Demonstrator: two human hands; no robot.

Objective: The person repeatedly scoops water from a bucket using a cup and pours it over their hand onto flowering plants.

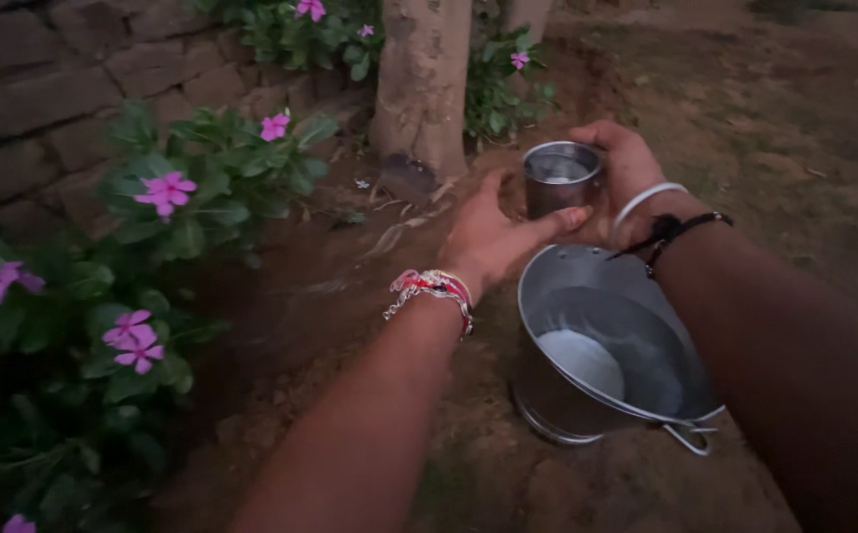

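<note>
- Both hands close their grip on a small steel cup (559,178) held just above the middle of the frame: the right hand (619,170) wraps the cup's far and right side, and the left hand (493,235) cradles it from the near left, thumb laid along its lower wall.
- Upright between the two palms, the cup has its open mouth toward the camera; whether anything is inside cannot be told for certain.
- Just below the cup, right of centre, stands a metal bucket (547,390) on the bare soil (350,316); it holds a shallow pool of water (587,360), and its wire handle (691,434) hangs folded down at the lower right rim.
- On the left wrist sits a red and white thread band (434,288); the right wrist carries a white bangle (646,200) and a black cord (671,232).
- Pink flowers (164,190) on leafy green plants fill the left side of the frame and appear again at the top.
- At top centre a pale tree trunk (421,79) rises from the soil, and a rough stone wall (44,89) fills the upper left.
</note>
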